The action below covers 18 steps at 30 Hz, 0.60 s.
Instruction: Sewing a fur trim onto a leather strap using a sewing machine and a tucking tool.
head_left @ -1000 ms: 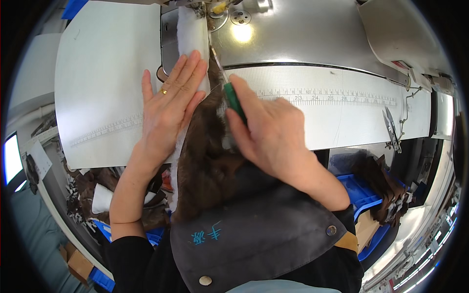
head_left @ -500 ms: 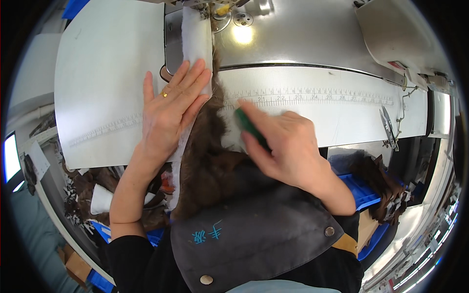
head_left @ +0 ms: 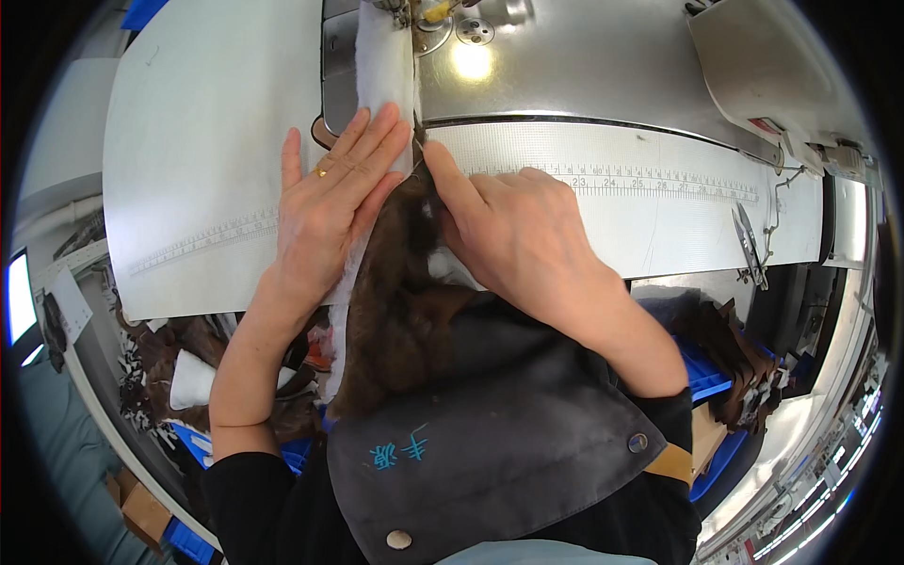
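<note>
- Left hand laid flat on the white fleecy strip, three fingers together, pinky spread.
- Strip and brown fur are laid across the counter: top bit seemingly tucked under the presser foot, long lower stretch not there yet. Fur's fluffy, kinda rumpled.
- Right hand: index finger held at the fur's edge; anything pinched can't be told.

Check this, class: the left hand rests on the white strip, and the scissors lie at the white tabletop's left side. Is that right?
Wrong side: the head view shows the scissors at the right side of the white tabletop. The left hand rests on the white strip.
</note>
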Tool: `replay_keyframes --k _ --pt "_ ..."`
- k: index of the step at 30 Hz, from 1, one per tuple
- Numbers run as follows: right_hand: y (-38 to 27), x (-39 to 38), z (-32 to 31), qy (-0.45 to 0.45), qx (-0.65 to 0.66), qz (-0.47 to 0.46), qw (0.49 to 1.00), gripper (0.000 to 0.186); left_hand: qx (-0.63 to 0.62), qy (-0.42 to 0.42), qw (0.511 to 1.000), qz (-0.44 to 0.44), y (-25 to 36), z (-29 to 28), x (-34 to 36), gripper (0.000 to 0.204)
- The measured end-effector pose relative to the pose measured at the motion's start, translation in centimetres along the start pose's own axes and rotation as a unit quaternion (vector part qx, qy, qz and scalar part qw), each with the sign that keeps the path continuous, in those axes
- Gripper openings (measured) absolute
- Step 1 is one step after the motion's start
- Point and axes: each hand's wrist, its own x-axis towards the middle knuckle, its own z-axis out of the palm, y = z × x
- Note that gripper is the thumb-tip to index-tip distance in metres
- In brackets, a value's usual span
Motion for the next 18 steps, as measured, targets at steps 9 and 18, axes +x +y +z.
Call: replay_keyframes --k 9,18 --pt "1.4 -1.5 -3.5 -0.099 0.058 -0.067 0.991 0.043 0.053 0.031 0.997 0.042 -0.4 -0.3 -0.3 0.037" --pt "3.4 1.3 -3.2 0.013 0.037 -0.021 0.999 0.037 0.023 0.023 0.999 0.031 0.7 -0.6 -0.2 0.041"
